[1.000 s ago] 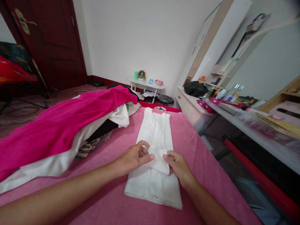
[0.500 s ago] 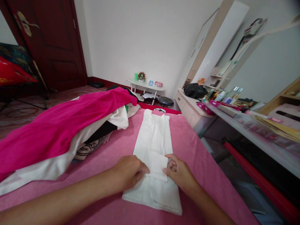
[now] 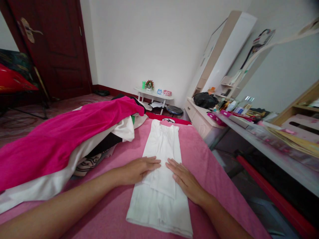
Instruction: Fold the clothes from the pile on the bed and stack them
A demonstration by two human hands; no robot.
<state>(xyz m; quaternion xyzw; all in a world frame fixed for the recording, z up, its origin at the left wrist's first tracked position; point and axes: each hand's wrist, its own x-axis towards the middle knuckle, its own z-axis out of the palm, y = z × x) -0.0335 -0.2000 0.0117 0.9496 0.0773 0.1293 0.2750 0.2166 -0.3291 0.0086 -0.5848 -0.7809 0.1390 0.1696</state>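
A white garment [image 3: 161,209] lies in a long narrow fold on the pink bedspread [image 3: 204,166], its length running away from me. On its upper face is a sleeve [image 3: 163,186], laid flat along the middle. My left hand [image 3: 141,169] rests on the left side of the cloth with fingers stretched out. From the right, my right hand [image 3: 184,181] lies flat, fingers extended over the sleeve. Neither hand grips anything. The garment's far end shows some wrinkles, and its wide near end lies flat.
To the left, a heap of clothes is topped by a bright pink garment [image 3: 59,132]. A glass-topped desk [image 3: 264,146] with cosmetics runs along the right. At the far end stand a pale cabinet [image 3: 196,116] with a black bag [image 3: 205,99] and a low white table [image 3: 153,93].
Both hands have let go of the sleeve's end and slid farther up the garment, their fingers now flattened out. The view has shifted slightly.
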